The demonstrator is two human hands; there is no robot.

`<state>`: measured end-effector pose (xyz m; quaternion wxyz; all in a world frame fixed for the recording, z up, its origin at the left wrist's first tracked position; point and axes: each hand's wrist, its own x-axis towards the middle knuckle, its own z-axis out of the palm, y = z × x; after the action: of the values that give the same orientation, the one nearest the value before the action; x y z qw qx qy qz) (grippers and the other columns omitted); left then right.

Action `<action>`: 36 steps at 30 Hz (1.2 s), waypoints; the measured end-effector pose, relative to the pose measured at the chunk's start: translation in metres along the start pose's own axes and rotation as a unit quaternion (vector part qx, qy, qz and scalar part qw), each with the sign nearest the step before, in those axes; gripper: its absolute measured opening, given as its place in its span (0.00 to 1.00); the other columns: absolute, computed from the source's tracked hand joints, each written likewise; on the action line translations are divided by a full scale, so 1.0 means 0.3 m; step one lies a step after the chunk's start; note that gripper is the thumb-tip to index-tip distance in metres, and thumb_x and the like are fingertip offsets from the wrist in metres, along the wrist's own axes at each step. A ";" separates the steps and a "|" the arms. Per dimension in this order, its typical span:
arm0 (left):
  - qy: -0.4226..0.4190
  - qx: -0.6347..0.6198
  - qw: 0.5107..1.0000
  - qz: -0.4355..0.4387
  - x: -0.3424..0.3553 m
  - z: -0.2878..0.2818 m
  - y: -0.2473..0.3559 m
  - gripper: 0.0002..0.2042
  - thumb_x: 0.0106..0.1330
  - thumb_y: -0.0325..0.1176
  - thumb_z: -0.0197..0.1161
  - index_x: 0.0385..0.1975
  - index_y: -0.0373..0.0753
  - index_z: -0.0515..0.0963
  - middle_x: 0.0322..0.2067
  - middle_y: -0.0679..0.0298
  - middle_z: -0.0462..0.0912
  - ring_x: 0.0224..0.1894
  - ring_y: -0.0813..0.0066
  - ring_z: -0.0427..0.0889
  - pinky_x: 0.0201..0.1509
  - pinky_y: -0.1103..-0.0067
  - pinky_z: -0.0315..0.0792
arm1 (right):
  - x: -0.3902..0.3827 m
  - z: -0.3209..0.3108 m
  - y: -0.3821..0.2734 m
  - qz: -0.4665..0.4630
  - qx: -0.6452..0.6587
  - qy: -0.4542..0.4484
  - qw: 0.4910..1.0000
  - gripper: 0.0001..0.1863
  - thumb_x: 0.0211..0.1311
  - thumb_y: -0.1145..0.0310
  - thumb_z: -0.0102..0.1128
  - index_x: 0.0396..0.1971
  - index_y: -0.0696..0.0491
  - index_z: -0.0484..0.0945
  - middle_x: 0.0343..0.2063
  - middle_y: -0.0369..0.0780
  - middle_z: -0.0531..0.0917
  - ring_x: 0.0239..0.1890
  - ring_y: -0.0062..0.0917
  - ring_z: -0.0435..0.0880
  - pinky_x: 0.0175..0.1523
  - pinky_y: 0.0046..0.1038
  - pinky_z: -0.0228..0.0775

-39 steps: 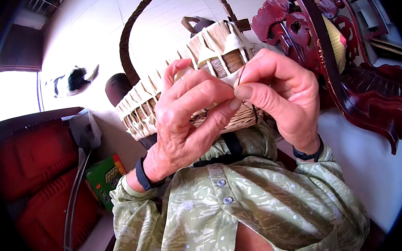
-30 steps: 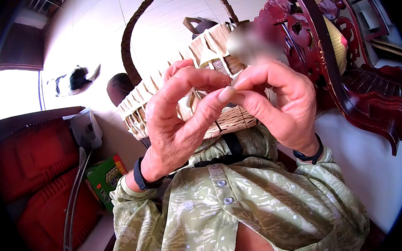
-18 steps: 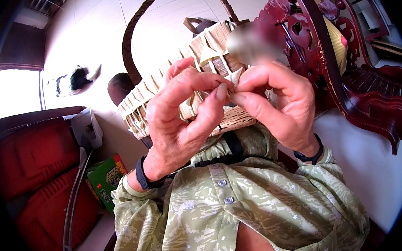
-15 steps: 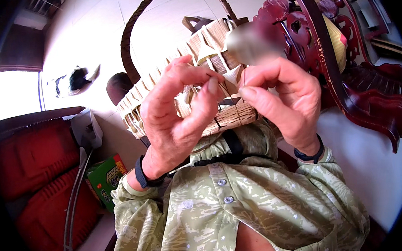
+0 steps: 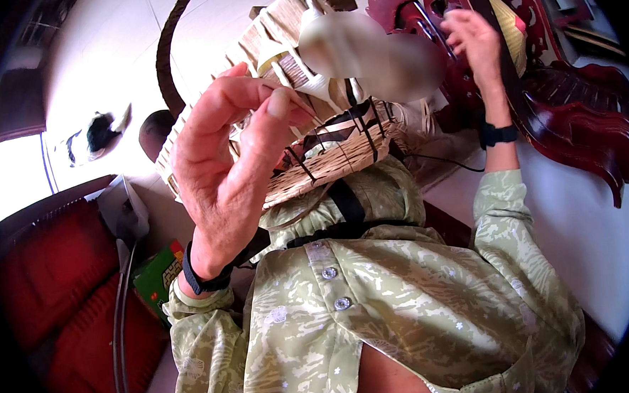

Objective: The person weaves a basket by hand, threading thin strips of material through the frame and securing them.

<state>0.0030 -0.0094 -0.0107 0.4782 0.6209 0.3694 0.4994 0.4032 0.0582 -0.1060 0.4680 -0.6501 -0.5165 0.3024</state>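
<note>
A woven bamboo basket (image 5: 327, 160) with a dark curved handle (image 5: 168, 55) is tilted up in front of me, above my green patterned shirt. My left hand (image 5: 220, 166) is against its near side, with thumb and forefinger pinched at a pale strip near the rim. My right hand (image 5: 473, 42) is raised far to the upper right, away from the basket, with its fingers curled. I cannot see anything in it. Thin dark strands (image 5: 368, 133) run across the basket's weave. A blurred patch hides part of the rim.
A carved dark red wooden chair (image 5: 580, 111) stands at the right, close behind my right hand. A red cushion (image 5: 49, 281) lies at the left, with a green box (image 5: 158, 272) and a grey cable (image 5: 119, 328) beside it. The floor beyond is pale tile.
Both hands were pinching together at the basket's rim. My right hand has since pulled away up and to the right. The basket and my left hand look larger and closer.
</note>
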 end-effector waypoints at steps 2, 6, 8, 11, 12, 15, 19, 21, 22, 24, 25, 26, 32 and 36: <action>0.014 -0.019 0.999 -0.030 -0.007 0.005 0.004 0.04 0.72 0.27 0.57 0.34 0.36 0.77 0.32 0.63 0.86 0.37 0.81 0.82 0.74 0.67 0.57 | -0.059 0.062 0.006 -0.002 -0.072 -0.012 0.997 0.16 0.67 0.66 0.63 0.51 0.57 0.81 0.37 0.35 0.87 0.31 0.12 0.81 0.34 0.15 0.70; -0.008 0.037 0.999 0.030 -0.002 -0.013 -0.010 0.05 0.72 0.29 0.58 0.36 0.36 0.79 0.31 0.64 0.85 0.35 0.80 0.83 0.73 0.67 0.59 | -0.290 0.165 -0.441 -0.060 0.143 -0.106 0.982 0.14 0.67 0.67 0.64 0.47 0.58 0.82 0.35 0.39 0.88 0.26 0.09 0.77 0.31 0.13 0.67; 0.010 -0.026 0.999 0.015 -0.006 -0.006 -0.005 0.05 0.73 0.29 0.59 0.39 0.34 0.79 0.35 0.62 0.85 0.34 0.80 0.82 0.59 0.76 0.68 | -0.386 0.197 -0.600 -0.036 0.196 -0.241 0.950 0.16 0.67 0.71 0.63 0.50 0.64 0.78 0.38 0.42 0.86 0.29 0.12 0.79 0.32 0.12 0.67; 0.027 -0.156 0.987 -0.014 -0.004 0.014 0.000 0.06 0.71 0.26 0.61 0.44 0.32 0.79 0.40 0.61 0.85 0.37 0.82 0.81 0.44 0.84 0.74 | -0.453 0.286 -0.680 -0.011 0.189 -0.295 0.937 0.19 0.63 0.77 0.66 0.52 0.66 0.75 0.36 0.43 0.85 0.33 0.14 0.82 0.35 0.14 0.72; 0.029 -0.156 0.987 -0.020 -0.011 0.014 0.005 0.06 0.72 0.26 0.61 0.44 0.32 0.79 0.40 0.61 0.85 0.37 0.82 0.81 0.44 0.84 0.74 | -0.456 0.312 -0.661 0.005 0.225 -0.293 0.929 0.18 0.62 0.78 0.66 0.51 0.66 0.76 0.36 0.42 0.85 0.34 0.15 0.83 0.38 0.15 0.74; 0.021 -0.110 0.994 -0.016 -0.018 0.013 0.011 0.06 0.71 0.27 0.62 0.43 0.33 0.80 0.39 0.61 0.85 0.38 0.80 0.81 0.46 0.82 0.73 | -0.430 0.328 -0.625 -0.049 0.186 -0.311 0.931 0.12 0.62 0.79 0.65 0.46 0.63 0.80 0.35 0.38 0.85 0.35 0.14 0.83 0.40 0.16 0.75; 0.020 0.053 0.998 -0.017 -0.038 0.022 0.046 0.06 0.68 0.26 0.64 0.41 0.32 0.82 0.36 0.62 0.85 0.40 0.75 0.80 0.51 0.76 0.68 | -0.360 0.262 -0.618 -0.104 0.200 -0.206 0.952 0.04 0.67 0.76 0.61 0.38 0.59 0.81 0.27 0.34 0.82 0.26 0.10 0.76 0.31 0.12 0.68; -0.011 0.148 0.988 0.038 -0.073 0.040 0.048 0.08 0.64 0.22 0.65 0.42 0.32 0.82 0.35 0.61 0.85 0.39 0.73 0.80 0.50 0.74 0.68 | -0.324 0.174 -0.586 -0.113 0.195 -0.148 0.963 0.04 0.68 0.75 0.61 0.37 0.60 0.80 0.27 0.36 0.82 0.25 0.12 0.77 0.31 0.13 0.70; -0.040 0.191 0.978 0.078 -0.089 0.047 0.049 0.09 0.62 0.21 0.66 0.42 0.33 0.82 0.35 0.60 0.85 0.39 0.71 0.80 0.51 0.74 0.69 | -0.341 0.151 -0.577 -0.096 0.195 -0.152 0.964 0.05 0.68 0.73 0.61 0.37 0.60 0.79 0.27 0.36 0.82 0.25 0.12 0.77 0.30 0.13 0.69; -0.117 0.302 0.942 0.084 -0.112 0.059 0.078 0.11 0.58 0.18 0.67 0.41 0.33 0.81 0.37 0.56 0.85 0.39 0.61 0.83 0.53 0.70 0.71 | -0.349 0.101 -0.565 -0.057 0.188 -0.159 0.967 0.08 0.69 0.70 0.61 0.38 0.60 0.77 0.26 0.37 0.83 0.24 0.12 0.77 0.29 0.13 0.68; -0.099 0.307 0.943 0.087 -0.116 0.066 0.077 0.11 0.58 0.18 0.66 0.41 0.33 0.81 0.37 0.56 0.85 0.39 0.61 0.83 0.52 0.71 0.72 | -0.365 0.102 -0.554 -0.032 0.201 -0.188 0.961 0.06 0.70 0.72 0.59 0.39 0.59 0.77 0.26 0.36 0.81 0.24 0.10 0.74 0.27 0.11 0.63; -0.081 0.311 0.943 0.089 -0.120 0.073 0.075 0.10 0.58 0.18 0.66 0.40 0.32 0.81 0.37 0.56 0.85 0.38 0.61 0.83 0.51 0.71 0.72 | -0.379 0.103 -0.540 -0.007 0.214 -0.218 0.952 0.05 0.70 0.74 0.57 0.40 0.58 0.78 0.26 0.34 0.80 0.23 0.08 0.71 0.25 0.09 0.58; -0.104 0.344 0.933 0.018 -0.140 0.091 0.083 0.10 0.60 0.19 0.65 0.41 0.33 0.80 0.38 0.54 0.85 0.38 0.58 0.84 0.42 0.71 0.77 | -0.430 0.094 -0.461 0.014 0.072 -0.265 0.961 0.06 0.66 0.73 0.64 0.37 0.60 0.82 0.26 0.28 0.79 0.26 0.05 0.70 0.32 0.11 0.61; -0.079 0.381 0.920 0.048 -0.135 0.109 0.053 0.10 0.61 0.22 0.67 0.42 0.35 0.79 0.34 0.57 0.83 0.33 0.60 0.84 0.36 0.72 0.77 | -0.435 0.130 -0.445 -0.050 0.038 -0.286 0.956 0.05 0.64 0.75 0.65 0.36 0.59 0.84 0.26 0.31 0.84 0.27 0.07 0.75 0.32 0.14 0.67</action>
<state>0.0253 -0.0590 -0.0076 0.2090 0.8103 0.4626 0.2929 0.2801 -0.0510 -0.0097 0.3397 -0.4917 -0.6491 0.4707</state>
